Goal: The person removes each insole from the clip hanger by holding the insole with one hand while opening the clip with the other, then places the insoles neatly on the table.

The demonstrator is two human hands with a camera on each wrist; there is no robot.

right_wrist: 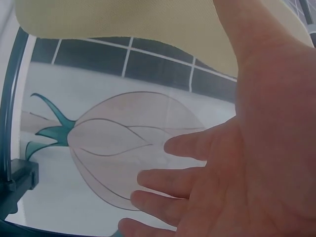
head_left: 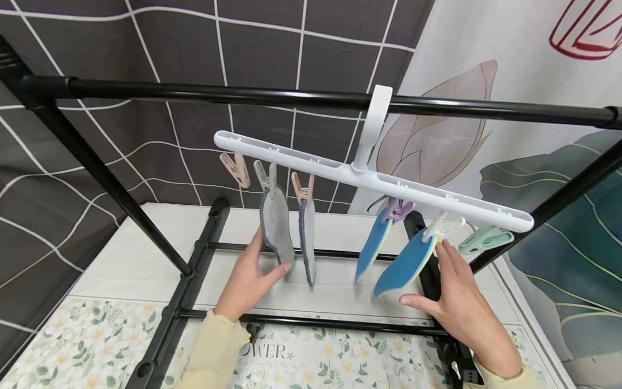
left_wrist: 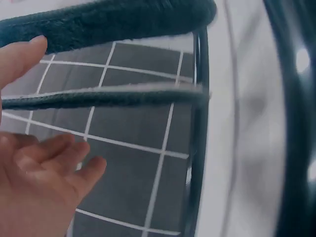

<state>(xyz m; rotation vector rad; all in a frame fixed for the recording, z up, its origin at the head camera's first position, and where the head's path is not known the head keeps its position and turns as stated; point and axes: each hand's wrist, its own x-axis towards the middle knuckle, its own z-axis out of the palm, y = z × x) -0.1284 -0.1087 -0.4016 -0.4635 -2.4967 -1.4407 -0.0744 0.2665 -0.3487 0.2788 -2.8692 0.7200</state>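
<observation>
A white clip hanger [head_left: 311,165] hooks over a black rod and slopes down to the right. Clothespins on it hold two grey fuzzy insoles [head_left: 277,224] and two blue insoles [head_left: 405,265] with pale yellow undersides. My left hand [head_left: 248,283] is at the left grey insole; its thumb overlaps the lower edge. In the left wrist view the other fingers are spread apart from the insole [left_wrist: 103,24]. My right hand [head_left: 461,305] stands with straight, spread fingers beside the right blue insole, whose yellow underside [right_wrist: 133,19] shows above it in the right wrist view.
Spare clothespins, one pink [head_left: 235,170] and one green [head_left: 486,239], hang at the hanger's two ends. The black rack's top rod [head_left: 218,93], slanted posts and lower bars surround the hands. A floral mat [head_left: 107,335] covers the table, with a grid-patterned curtain [head_left: 184,54] behind.
</observation>
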